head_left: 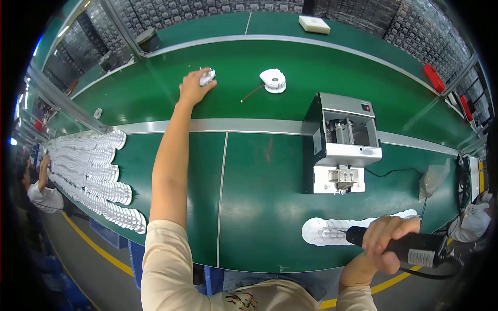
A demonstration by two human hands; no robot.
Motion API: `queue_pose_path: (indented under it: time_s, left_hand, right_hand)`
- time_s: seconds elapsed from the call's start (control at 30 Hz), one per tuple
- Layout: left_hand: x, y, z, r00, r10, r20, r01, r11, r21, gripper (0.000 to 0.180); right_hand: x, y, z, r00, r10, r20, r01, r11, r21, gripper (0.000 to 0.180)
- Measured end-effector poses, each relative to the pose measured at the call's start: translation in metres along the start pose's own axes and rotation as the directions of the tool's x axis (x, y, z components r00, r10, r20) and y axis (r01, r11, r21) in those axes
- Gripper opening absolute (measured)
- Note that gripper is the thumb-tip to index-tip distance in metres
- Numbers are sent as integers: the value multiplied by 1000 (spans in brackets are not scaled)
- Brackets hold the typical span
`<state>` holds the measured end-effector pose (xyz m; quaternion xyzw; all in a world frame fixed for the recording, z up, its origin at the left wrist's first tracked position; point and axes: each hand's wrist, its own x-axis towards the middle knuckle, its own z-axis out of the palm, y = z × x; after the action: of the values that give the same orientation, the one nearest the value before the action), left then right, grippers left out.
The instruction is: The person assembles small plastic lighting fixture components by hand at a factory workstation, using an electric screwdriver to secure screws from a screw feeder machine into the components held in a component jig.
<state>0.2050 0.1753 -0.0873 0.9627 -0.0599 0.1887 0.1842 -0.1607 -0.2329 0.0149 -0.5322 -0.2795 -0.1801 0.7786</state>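
Note:
My left hand (pixel 194 88) reaches out over the far green strip, its fingers closed on a small white plastic part (pixel 207 78). To the right of it lies a white round fan housing (pixel 274 81) with a thin dark red wire. My right hand (pixel 386 236), at the near right, is wrapped around a black electric screwdriver (pixel 419 242) with a cable at its rear end. The screwdriver's tip points left, above a row of overlapping white round plastic pieces (pixel 317 231). Part of that row is hidden behind my hand and the tool.
A grey metal machine (pixel 348 145) stands at centre right. Long rows of nested white plastic parts (pixel 93 176) cover the left side, where another person (pixel 44 189) sits. A metal rail (pixel 249 126) divides the green surfaces. A plastic bag (pixel 434 179) lies at the right; a white block (pixel 314 24) lies far back.

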Motion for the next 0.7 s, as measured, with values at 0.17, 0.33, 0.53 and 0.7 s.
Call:
queue_pose_path:
  time_s: [0.17, 0.33, 0.53, 0.7]
  left_hand:
    - [-4, 11, -16, 995, 13, -100, -12, 1000, 8, 37]
    - [-78, 66, -91, 994, -107, -34, 70, 828, -556, 37]
    - [-223, 118, -117, 919, 150, 365, 133, 753, -645, 31]
    - [-279, 138, -117, 887, 183, 424, 12, 908, -418, 29]
  right_hand:
    - [-1, 6, 1, 1000, 17, -4, -17, 999, 28, 41]
    - [-6, 3, -1, 997, 37, -67, -31, 996, 81, 42]
    - [-3, 0, 5, 991, 70, -113, -58, 993, 104, 42]
    - [1, 0, 15, 982, 140, -127, -127, 987, 99, 40]
